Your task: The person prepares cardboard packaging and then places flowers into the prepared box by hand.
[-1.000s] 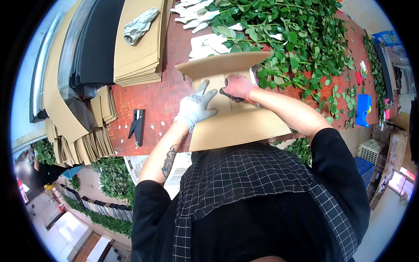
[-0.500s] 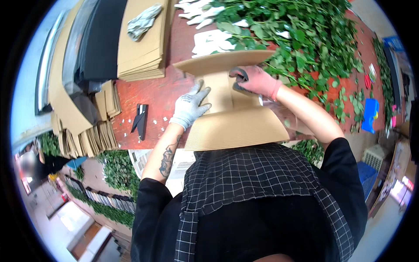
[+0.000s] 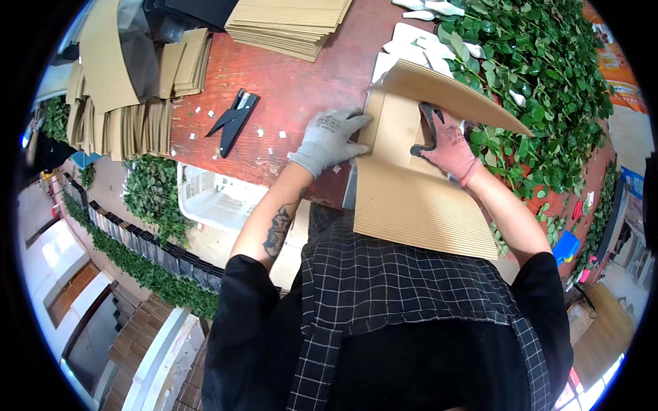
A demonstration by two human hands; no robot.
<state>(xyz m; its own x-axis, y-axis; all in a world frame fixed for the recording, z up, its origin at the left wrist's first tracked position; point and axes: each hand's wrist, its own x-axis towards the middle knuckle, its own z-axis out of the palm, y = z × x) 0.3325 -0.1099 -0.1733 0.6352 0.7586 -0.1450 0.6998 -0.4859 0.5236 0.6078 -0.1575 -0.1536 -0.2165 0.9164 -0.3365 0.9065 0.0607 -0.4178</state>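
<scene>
Apparently against slipping, bent tan corrugated cardboard [image 3: 419, 209] is steadied beneath spread fingers of the pink-and-black-gloved right hand [image 3: 449, 146], beside parted fingers of the grey-gloved left hand [image 3: 330, 138].

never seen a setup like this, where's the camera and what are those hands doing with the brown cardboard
There's no machine here: these are a person's own gloved hands. Every picture comes from a wide fisheye camera worn on the head, looking down, so straight edges bend near the rim. On the red tabletop lie a black, stapler-like tool, a stack of flat brown cardboard sheets and a heap of green leafy stems. In front of the person is a bent brown corrugated cardboard sheet. The left hand, gloved in pale grey, touches its left edge; the right hand, gloved in pink and black, is spread over its middle.
</scene>
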